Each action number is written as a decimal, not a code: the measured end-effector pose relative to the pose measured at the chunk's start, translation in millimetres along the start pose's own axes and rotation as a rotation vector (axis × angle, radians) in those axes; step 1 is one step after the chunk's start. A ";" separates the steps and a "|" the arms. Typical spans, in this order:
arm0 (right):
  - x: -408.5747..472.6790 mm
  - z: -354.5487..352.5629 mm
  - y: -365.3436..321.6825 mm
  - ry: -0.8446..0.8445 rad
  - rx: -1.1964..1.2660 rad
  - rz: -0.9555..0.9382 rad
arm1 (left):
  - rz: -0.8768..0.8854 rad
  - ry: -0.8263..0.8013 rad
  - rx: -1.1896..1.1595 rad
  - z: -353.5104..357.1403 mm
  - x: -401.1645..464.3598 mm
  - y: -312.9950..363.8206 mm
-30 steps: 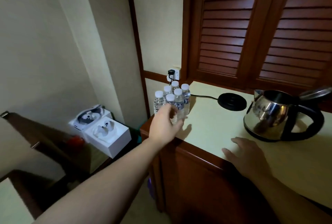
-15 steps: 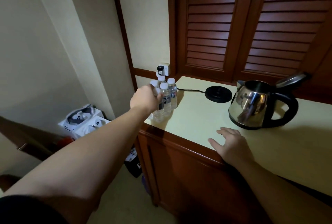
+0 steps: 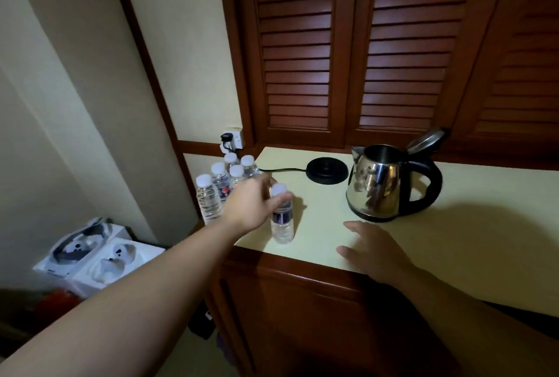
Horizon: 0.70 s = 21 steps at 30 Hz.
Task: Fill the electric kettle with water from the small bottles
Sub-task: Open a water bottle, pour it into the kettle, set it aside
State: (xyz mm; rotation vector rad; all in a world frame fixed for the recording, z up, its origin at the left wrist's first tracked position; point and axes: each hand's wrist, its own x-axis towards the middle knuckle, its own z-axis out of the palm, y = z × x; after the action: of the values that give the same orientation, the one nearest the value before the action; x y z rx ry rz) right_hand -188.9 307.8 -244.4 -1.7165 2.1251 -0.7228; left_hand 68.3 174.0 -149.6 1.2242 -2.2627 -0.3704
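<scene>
Altogether six bottles [image 3: 230, 183] stand; left hand [image 3: 252, 204] grips one.

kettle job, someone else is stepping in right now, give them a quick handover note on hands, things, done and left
Left hand: grips one small bottle near its neck, cap on, standing apart from the other bottles at the counter's left end.
Right hand: open, resting flat on the counter in front of the kettle.
Kettle: lid open, standing on the counter beside its black base, not on it.
Done: one bottle picked out of the group.
Left: uncap it, pour into the kettle, repeat with further bottles; whether any water is already inside cannot be seen.
</scene>
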 end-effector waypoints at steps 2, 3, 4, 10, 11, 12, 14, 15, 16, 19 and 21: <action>-2.8 -10.3 4.0 0.041 0.052 0.024 | 0.059 -0.029 -0.041 12.5 8.3 15.1; -5.3 -15.9 5.7 0.068 0.073 0.041 | 0.087 -0.046 -0.059 19.4 13.1 22.7; -7.9 -21.3 7.3 0.100 0.088 0.056 | 0.114 -0.064 -0.072 25.5 17.3 32.0; -27.8 -48.9 22.0 0.241 0.094 0.112 | 0.216 -0.189 -0.223 62.2 39.0 77.0; -32.1 -52.7 24.4 0.252 0.089 0.122 | 0.226 -0.204 -0.252 66.9 41.3 82.9; -36.1 -56.4 26.1 0.259 0.082 0.135 | 0.237 -0.215 -0.269 71.3 43.3 88.1; -41.6 -62.5 29.6 0.276 0.055 0.145 | 0.261 -0.222 -0.289 78.3 45.7 95.3; -43.1 -65.1 31.4 0.284 0.038 0.145 | 0.271 -0.217 -0.300 81.5 46.8 97.3; -43.7 -67.6 31.5 0.286 0.024 0.143 | 0.270 -0.206 -0.310 83.9 46.9 97.6; -40.2 -74.3 26.6 0.313 0.019 0.132 | 0.260 -0.204 -0.342 88.5 47.6 94.2; -33.4 -80.0 17.5 0.347 0.032 0.101 | 0.247 -0.227 -0.363 88.8 47.6 89.9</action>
State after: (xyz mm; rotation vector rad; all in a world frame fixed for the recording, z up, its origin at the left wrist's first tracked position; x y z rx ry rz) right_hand -238.4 357.8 -190.8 -1.5437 2.3883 -1.0846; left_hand -65.6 182.6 -164.3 0.7404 -2.3633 -0.8166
